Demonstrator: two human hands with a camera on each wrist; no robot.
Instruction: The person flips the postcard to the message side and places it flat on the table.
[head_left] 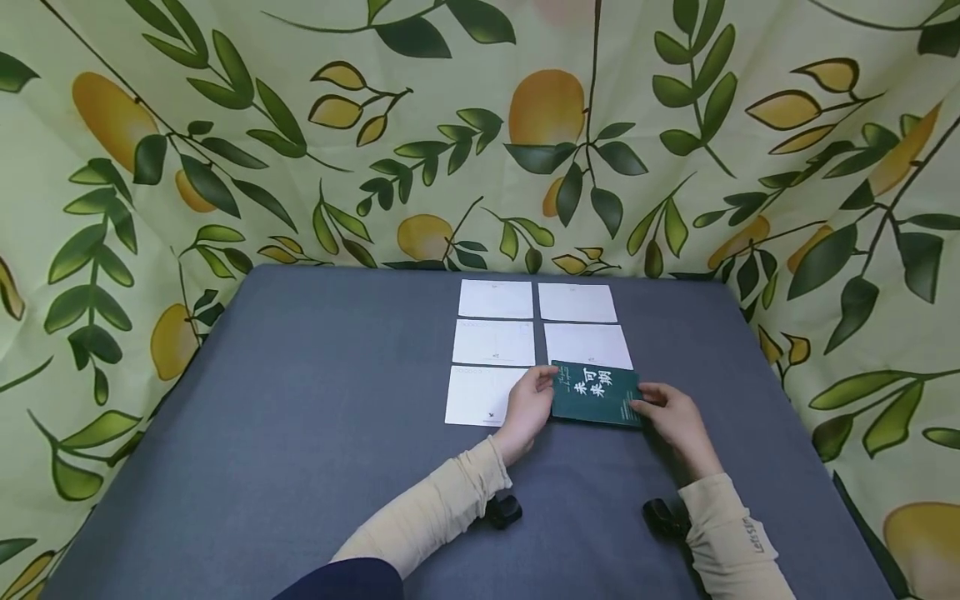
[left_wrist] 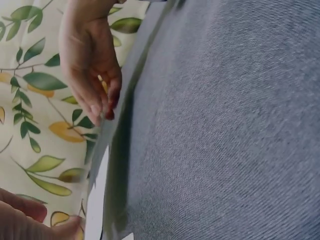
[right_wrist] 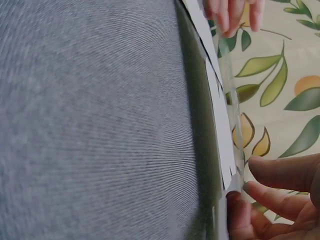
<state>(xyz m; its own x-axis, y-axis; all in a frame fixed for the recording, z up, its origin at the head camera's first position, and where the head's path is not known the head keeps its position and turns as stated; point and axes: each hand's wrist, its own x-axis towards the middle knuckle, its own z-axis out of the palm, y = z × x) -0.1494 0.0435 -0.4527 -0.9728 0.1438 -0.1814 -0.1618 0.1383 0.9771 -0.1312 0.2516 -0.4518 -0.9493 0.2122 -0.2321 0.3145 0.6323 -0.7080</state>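
A dark green card with large white characters is held between both hands over the near right of a group of white cards. My left hand grips its left edge, fingertips near the upper left corner. At the right edge my right hand pinches it, thumb on the lower right part. In the left wrist view, the left fingers enter at lower left. The right wrist view shows the right thumb and fingers close together at the card's blurred edge. A white card lies beside the left hand.
Several white cards lie in two columns, among them a far left one, a far right one and a middle right one partly behind the green card. The grey cloth-covered table meets a leaf-and-fruit patterned curtain.
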